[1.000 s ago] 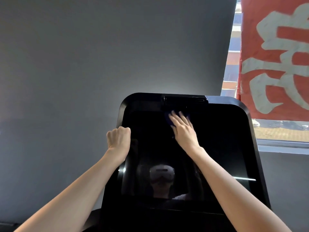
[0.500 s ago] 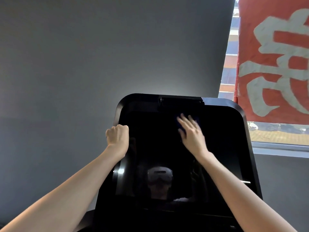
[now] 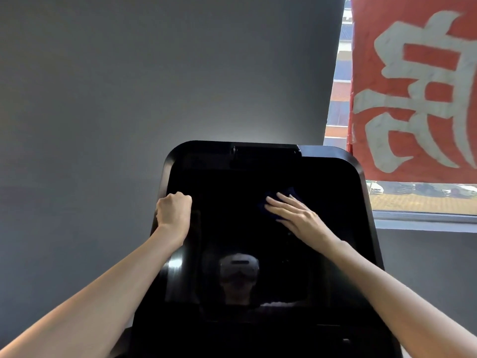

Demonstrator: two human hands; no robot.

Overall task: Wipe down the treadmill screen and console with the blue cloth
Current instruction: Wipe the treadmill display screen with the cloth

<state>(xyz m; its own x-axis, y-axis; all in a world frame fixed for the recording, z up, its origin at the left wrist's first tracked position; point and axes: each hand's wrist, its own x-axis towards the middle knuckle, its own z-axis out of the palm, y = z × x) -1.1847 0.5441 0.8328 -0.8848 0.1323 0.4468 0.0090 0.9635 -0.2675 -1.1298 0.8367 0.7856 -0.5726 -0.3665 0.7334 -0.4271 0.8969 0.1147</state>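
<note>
The treadmill's black glossy screen (image 3: 232, 228) stands upright in front of me, framed by its dark console (image 3: 258, 339). My right hand (image 3: 296, 215) lies flat on the upper middle of the screen, fingers straight, pressing the dark blue cloth (image 3: 268, 201) against the glass. Only the cloth's edges show past my fingertips. My left hand (image 3: 174, 213) is curled into a fist at the screen's left edge; whether it grips the frame I cannot tell.
A grey wall (image 3: 129, 86) fills the space behind and left of the console. To the right is a window (image 3: 418, 200) with a red banner with white characters (image 3: 418, 86) hanging in it.
My right hand slid with the cloth from the top centre of the screen down and to the right, fingers now pointing more leftward. My left hand stayed at the left edge.
</note>
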